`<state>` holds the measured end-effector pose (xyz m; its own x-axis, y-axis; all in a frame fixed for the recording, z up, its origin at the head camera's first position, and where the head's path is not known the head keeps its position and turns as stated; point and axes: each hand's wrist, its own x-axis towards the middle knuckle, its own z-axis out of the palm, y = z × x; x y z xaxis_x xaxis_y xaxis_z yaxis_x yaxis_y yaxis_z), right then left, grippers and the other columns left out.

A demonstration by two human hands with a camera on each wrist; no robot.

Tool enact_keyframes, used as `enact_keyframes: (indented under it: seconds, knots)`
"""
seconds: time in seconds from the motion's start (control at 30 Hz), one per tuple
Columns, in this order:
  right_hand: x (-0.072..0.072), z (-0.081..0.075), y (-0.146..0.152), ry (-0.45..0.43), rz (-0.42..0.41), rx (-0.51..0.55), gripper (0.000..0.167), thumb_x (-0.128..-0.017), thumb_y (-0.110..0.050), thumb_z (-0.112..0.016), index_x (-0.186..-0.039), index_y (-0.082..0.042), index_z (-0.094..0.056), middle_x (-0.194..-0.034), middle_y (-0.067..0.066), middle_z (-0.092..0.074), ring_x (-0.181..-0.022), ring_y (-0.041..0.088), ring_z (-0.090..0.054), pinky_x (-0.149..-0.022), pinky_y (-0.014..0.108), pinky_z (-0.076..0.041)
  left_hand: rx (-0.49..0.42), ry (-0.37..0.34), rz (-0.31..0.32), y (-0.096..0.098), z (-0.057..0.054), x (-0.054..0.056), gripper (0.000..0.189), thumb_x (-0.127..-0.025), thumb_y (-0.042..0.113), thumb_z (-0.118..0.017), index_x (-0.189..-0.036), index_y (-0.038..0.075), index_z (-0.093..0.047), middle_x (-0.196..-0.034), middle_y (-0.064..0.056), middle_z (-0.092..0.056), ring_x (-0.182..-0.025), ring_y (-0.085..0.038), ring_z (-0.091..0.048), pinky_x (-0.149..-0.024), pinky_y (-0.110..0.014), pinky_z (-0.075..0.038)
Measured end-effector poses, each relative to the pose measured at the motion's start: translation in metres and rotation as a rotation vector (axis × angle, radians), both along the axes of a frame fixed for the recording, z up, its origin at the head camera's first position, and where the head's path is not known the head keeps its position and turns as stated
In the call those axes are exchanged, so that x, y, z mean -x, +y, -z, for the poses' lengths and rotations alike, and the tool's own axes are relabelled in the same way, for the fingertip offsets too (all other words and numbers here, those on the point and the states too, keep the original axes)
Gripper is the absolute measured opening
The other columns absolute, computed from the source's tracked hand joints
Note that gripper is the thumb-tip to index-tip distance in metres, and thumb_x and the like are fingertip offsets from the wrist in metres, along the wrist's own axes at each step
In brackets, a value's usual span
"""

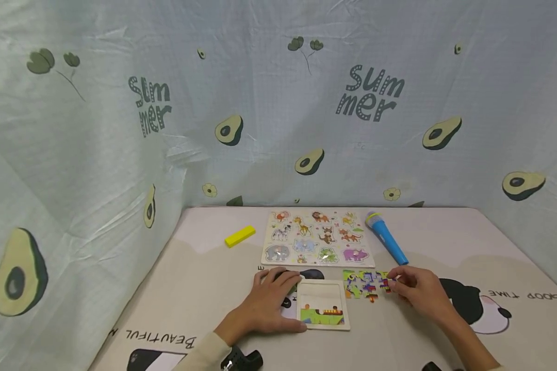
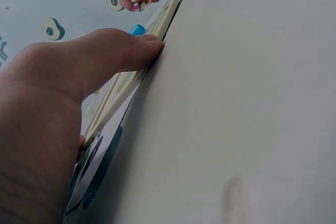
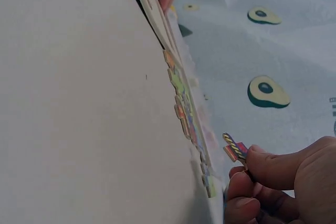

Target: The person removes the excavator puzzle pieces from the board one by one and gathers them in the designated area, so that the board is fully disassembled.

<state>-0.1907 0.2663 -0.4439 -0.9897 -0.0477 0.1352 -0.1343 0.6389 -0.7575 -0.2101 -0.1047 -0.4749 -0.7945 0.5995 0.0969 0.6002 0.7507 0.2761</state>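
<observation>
My left hand (image 1: 271, 304) holds a small square wooden puzzle tray (image 1: 322, 294) by its left side, the thumb at the near corner and the fingers toward the far one. Fitted pieces (image 1: 322, 316), green with a red and yellow strip, fill the tray's near part; its far part shows bare wood. To the right of the tray, several colourful loose jigsaw pieces (image 1: 354, 289) lie close together on the table. My right hand (image 1: 422, 293) pinches one puzzle piece (image 3: 236, 148) between thumb and fingers, at the right end of that group. In the right wrist view it shows striped and red parts.
Behind the tray lies an animal puzzle board (image 1: 315, 264). A blue toy microphone (image 1: 390, 242) is at its right, and a yellow block (image 1: 240, 236) at its left. A patterned cloth (image 1: 269, 77) hangs behind the table.
</observation>
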Motion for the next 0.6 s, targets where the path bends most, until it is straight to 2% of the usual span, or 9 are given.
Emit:
enact_keyframes:
  seconds: [0.27,0.6]
  knots:
    - [0.003,0.014,0.002,-0.025,0.042,0.0,0.016,-0.093,-0.01,-0.072,-0.105,0.001,-0.069,-0.067,0.003,-0.061,-0.057,0.012,-0.054,-0.051,0.025,-0.045,0.001,0.0,-0.002,0.001,-0.001,0.0,0.102,-0.074,0.086,-0.056,-0.154,0.026,-0.043,-0.157,0.01,-0.04,-0.145,-0.022,-0.029,-0.112,-0.059,-0.02]
    - [0.004,0.022,0.002,-0.04,0.12,-0.114,0.025,-0.09,-0.021,-0.076,-0.102,0.0,-0.072,-0.067,0.0,-0.057,-0.062,0.013,-0.05,-0.053,0.025,-0.039,0.001,0.002,-0.005,0.002,0.0,0.0,0.102,-0.073,0.085,-0.058,-0.155,0.025,-0.042,-0.157,0.01,-0.04,-0.145,-0.021,-0.029,-0.112,-0.059,-0.02]
